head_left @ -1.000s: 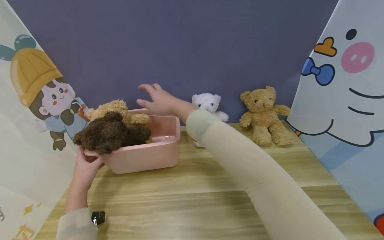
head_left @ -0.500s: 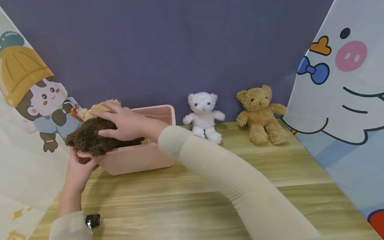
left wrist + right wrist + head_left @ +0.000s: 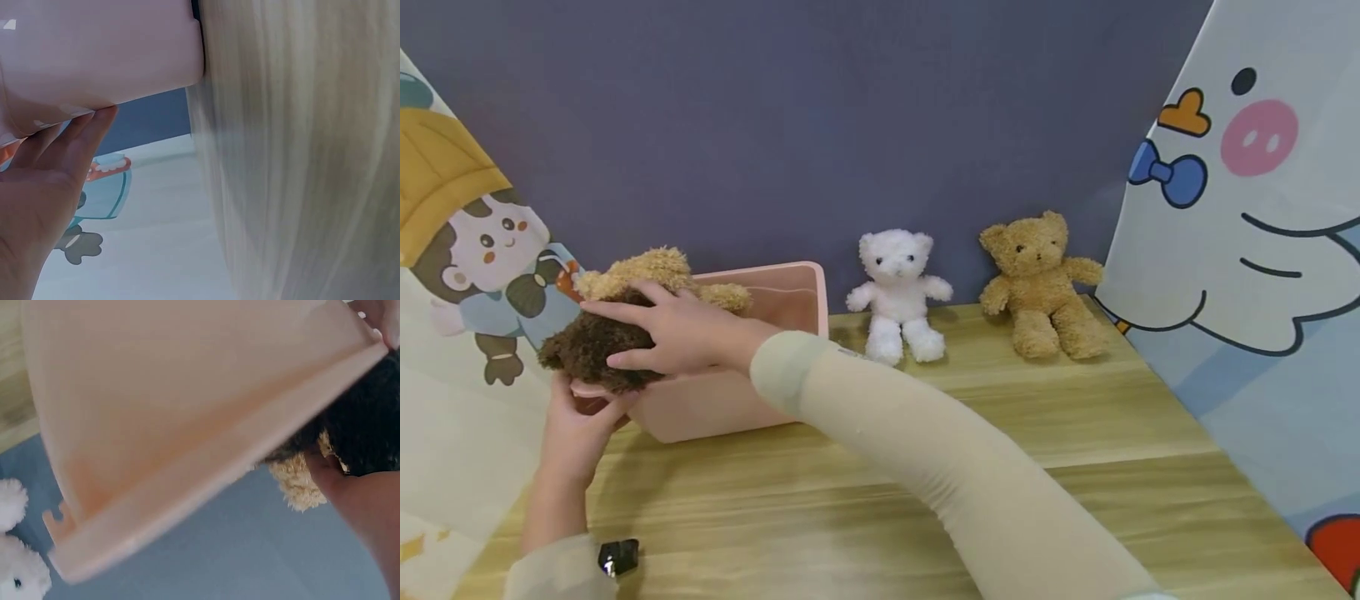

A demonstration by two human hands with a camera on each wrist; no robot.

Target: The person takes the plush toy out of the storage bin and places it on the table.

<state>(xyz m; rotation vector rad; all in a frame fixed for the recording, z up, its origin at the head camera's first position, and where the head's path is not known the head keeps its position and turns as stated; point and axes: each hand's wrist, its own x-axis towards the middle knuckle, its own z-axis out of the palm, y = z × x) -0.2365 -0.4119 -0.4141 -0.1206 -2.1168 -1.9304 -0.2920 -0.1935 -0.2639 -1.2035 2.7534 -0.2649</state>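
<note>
Since a second ago, the right hand (image 3: 681, 333) has come down from above the pink bin (image 3: 722, 404) onto the dark brown plush toy (image 3: 595, 342), while the left hand keeps its place at the bin's end. That bin is smooth and slightly glossy, a rounded box with a lipped rim, standing on the wood-grained table (image 3: 850, 500). Deep, shaggy pile covers the dark toy, which lies at the bin's left end and juts over the rim; behind it, a curly tan plush toy (image 3: 655, 265) rises above the back edge.

The right arm reaches across in a ribbed, cream sleeve (image 3: 910, 433), palm down, fingers straight and spread over the dark fur. The left hand (image 3: 576, 433) comes up from below, thumb and fingers gripping the bin's left end.

From the left wrist, the fingers show close together against the underside of the bin's rim, which the head view hides. From the right wrist, the right hand touches the dark pile with tan curls beside it; its fingertips are hidden there.

To the right, the fluffy white bear (image 3: 897, 292) and the curly tan bear (image 3: 1037, 279) sit upright before the matte, blue-grey back wall (image 3: 812, 125).
</note>
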